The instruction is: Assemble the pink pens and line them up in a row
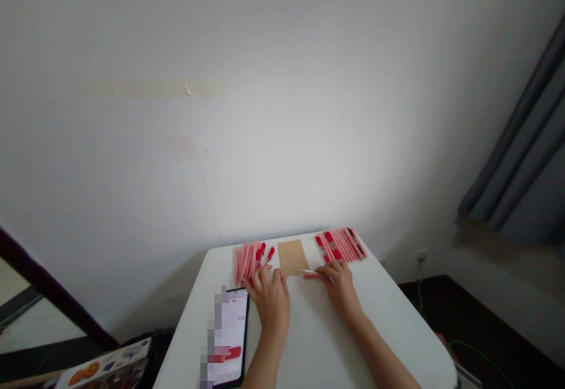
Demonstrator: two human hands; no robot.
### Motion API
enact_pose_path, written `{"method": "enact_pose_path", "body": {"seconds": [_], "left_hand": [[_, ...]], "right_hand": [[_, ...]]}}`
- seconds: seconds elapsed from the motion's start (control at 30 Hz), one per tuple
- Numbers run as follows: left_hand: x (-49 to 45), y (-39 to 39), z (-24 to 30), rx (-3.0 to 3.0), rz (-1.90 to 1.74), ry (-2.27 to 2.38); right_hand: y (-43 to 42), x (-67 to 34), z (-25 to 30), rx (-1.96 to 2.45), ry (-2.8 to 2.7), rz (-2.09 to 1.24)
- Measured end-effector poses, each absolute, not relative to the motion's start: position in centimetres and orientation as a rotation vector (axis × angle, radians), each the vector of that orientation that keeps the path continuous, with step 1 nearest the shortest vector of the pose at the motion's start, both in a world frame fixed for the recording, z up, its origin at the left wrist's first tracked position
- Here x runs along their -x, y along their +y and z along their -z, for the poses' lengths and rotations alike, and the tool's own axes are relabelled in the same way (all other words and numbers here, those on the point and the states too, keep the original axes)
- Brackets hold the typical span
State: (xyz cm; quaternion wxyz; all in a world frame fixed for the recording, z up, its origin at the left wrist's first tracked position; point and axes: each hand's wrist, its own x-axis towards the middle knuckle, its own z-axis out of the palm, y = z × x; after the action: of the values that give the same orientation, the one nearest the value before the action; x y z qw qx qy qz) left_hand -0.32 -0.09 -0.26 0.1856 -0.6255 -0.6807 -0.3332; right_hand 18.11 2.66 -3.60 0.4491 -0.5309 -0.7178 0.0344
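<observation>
My right hand (339, 288) is closed around a slim pale rod with a pointed tip (306, 271), perhaps a pen refill. Just under that rod lies a pink pen barrel (311, 276), close to the fingertips. My left hand (270, 298) has its fingers bent down at the near end of a loose row of pink pen barrels (244, 259). Something small and pink shows by its thumb; what the fingers hold is hidden. Red pen parts (271, 253) lie just beyond it. Between the hands, toward the wall, is a tan paper square (292, 256).
More pink barrels (346, 245) are lined up at the back right, with red parts (333, 246) and black ones among them. A phone (233, 336) lies left of my left forearm on the white table (318, 348). The wall (282, 112) stands behind the table.
</observation>
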Motion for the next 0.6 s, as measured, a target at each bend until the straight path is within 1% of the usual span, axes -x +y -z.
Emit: {"method": "enact_pose_path", "body": {"seconds": [0.13, 0.27, 0.47, 0.6], "left_hand": [[0.23, -0.29, 0.19, 1.678, 0.818, -1.982], [0.24, -0.34, 0.2, 1.676, 0.787, -1.992], [0.35, -0.34, 0.02, 1.698, 0.843, -1.978], [0.4, -0.16, -0.07, 1.766, 0.968, -1.948]], "right_hand": [[2.61, -18.13, 3.57, 1.323, -1.779, -0.088], [2.73, -18.12, 3.73, 1.324, -1.783, -0.078], [2.71, -18.07, 3.71, 1.32, -1.781, -0.053], [2.55, -18.06, 3.53, 1.314, -1.781, -0.052]]}}
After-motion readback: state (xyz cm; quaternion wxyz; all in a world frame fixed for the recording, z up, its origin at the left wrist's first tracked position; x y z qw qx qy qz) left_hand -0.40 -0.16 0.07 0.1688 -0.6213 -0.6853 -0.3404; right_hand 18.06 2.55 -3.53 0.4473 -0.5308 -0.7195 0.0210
